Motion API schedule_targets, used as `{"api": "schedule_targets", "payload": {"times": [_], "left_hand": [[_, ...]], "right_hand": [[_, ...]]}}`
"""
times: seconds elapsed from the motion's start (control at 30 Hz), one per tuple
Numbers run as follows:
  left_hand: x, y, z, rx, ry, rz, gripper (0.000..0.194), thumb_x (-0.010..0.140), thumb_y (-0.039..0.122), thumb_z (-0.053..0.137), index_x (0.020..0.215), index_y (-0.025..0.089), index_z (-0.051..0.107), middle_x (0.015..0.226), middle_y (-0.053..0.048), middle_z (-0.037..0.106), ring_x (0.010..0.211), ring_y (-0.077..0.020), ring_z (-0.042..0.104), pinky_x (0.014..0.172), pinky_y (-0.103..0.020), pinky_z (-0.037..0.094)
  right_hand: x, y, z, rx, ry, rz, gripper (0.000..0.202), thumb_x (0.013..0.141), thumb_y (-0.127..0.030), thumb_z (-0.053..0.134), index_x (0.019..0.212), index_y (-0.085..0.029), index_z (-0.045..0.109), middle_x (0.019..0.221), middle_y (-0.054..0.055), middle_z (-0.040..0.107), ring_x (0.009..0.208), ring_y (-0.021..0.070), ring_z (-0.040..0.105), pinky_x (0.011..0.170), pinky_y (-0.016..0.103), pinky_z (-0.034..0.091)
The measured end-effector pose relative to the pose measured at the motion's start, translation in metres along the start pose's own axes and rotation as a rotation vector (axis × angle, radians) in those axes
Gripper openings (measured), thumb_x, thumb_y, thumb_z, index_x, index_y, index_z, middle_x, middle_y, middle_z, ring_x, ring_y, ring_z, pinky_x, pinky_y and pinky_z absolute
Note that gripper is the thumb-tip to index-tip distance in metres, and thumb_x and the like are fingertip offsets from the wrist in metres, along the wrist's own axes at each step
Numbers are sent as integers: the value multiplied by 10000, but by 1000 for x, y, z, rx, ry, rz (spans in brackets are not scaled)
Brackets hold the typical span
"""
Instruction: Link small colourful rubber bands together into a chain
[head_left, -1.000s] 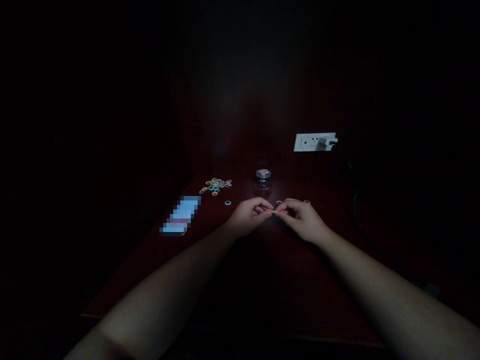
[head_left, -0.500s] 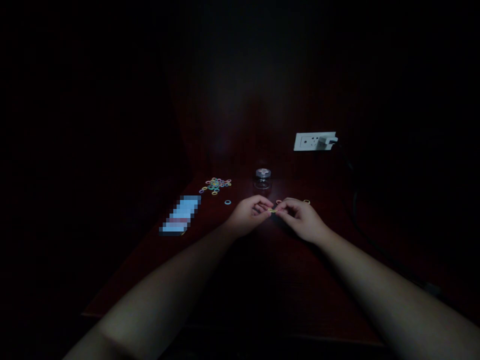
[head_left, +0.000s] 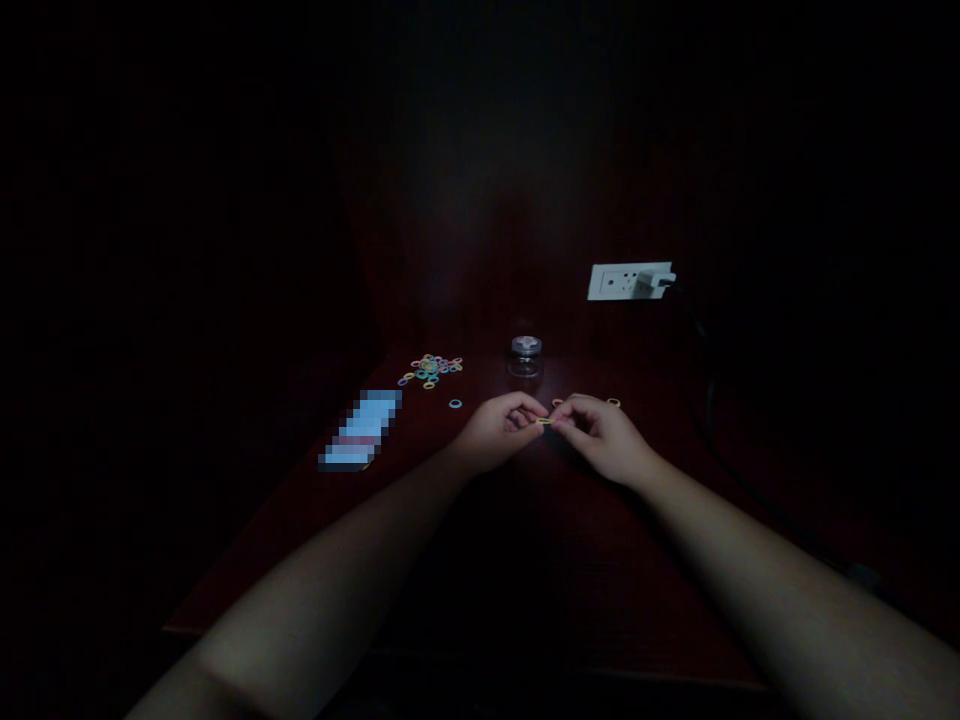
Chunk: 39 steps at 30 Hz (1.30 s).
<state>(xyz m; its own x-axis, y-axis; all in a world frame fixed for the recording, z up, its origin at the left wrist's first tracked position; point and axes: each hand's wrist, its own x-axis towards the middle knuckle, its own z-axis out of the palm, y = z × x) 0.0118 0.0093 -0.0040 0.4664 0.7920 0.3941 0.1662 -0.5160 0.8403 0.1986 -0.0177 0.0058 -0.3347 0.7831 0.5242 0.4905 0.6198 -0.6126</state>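
Between my two hands a small yellow hair tie [head_left: 544, 421] is held above the dark red table [head_left: 480, 560]. My left hand [head_left: 501, 432] pinches its left side with thumb and fingertips. On the opposite side, my right hand [head_left: 604, 438] grips it the same way. Just behind my right hand lie a pinkish hair tie [head_left: 557, 404] and a yellowish hair tie [head_left: 614, 403], both partly hidden by the fingers. A single blue hair tie [head_left: 455, 404] rests to the left of my left hand.
A pile of multicoloured hair ties [head_left: 430, 369] lies at the back left. A clear lidded jar [head_left: 525, 358] stands behind my hands. At left is a phone [head_left: 361, 430] with a blurred screen. A wall socket [head_left: 628, 282] holds a plug whose black cable [head_left: 709, 410] runs down the right.
The yellow hair tie has tilted slightly between my fingertips, so its loop shows a little more. Both hands stay almost in the same place.
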Motion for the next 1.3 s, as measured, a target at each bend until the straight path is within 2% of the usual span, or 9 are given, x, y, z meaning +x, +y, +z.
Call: {"api": "schedule_targets", "payload": {"times": [0.37,0.67,0.93,1.3], "left_hand": [[-1,2,1,31,6,17,220,746,252,646,930,132,637,802,-28,609,690,-92,519,589,-201,417],[-1,7,-1,57,56,35,200,774,265,612,918,129,641,825,-40,631,690,-95,530,594,-201,416],[-3,8,1,79,86,10,209,768,254,613,941,137,632,813,-36,627,692,-102,538,563,-194,394],[-2,5,0,18,58,33,212,828,307,569,924,140,658,878,-49,681,724,-116,592,624,-211,442]], "right_hand": [[0,0,1,25,4,-2,147,828,-294,570,769,-182,644,687,19,578,657,159,550,722,328,491],[0,-6,-2,-7,27,1,131,838,-267,550,804,-176,638,778,52,622,751,183,578,723,320,471],[0,-5,0,29,24,52,108,835,-270,546,792,-180,586,752,43,622,703,170,570,658,299,465],[-2,-3,2,84,38,50,125,812,-296,580,807,-172,568,726,29,578,633,138,511,588,264,432]]}}
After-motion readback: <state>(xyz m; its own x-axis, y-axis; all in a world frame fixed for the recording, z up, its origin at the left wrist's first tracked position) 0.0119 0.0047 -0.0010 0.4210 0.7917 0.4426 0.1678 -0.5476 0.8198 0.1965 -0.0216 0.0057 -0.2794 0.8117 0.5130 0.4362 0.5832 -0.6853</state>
